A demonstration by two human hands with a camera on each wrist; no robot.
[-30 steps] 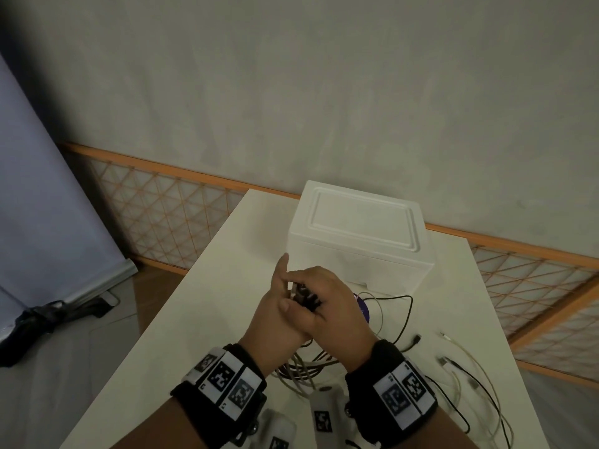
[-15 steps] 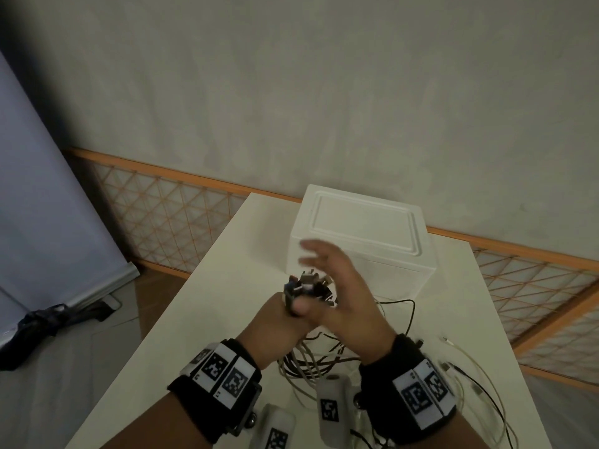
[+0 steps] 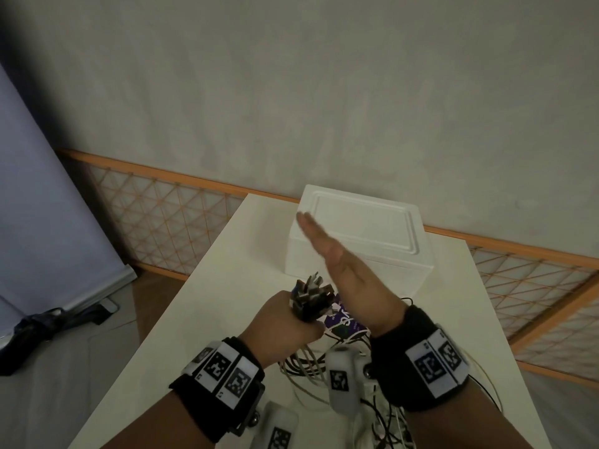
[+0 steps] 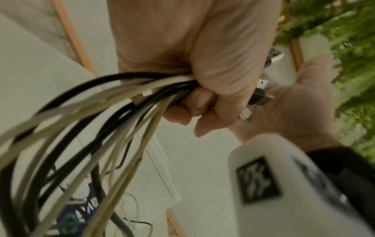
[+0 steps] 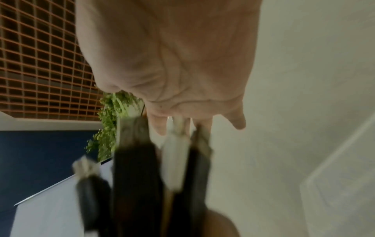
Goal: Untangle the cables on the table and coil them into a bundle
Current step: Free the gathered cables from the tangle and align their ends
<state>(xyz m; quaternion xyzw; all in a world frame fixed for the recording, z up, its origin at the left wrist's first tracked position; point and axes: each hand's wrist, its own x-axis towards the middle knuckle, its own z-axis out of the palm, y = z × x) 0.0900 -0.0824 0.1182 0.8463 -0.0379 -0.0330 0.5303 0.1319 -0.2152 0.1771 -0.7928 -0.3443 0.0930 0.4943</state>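
Table: cables in left hand

Two hands: the left hand and the right hand. One table, one white foam box, one purple packet. The black and white cables are bunched too tightly to count exactly; several plugs stick out together.

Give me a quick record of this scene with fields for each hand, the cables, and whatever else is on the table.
left hand: fist gripping the cables, plug ends sticking out above
right hand: flat, fingers straight, holding nothing, beside the plugs
cables: black and pale, gathered in the fist, loops trailing to the table
white foam box: lid on, at the far end
purple label: under the hands, unreadable
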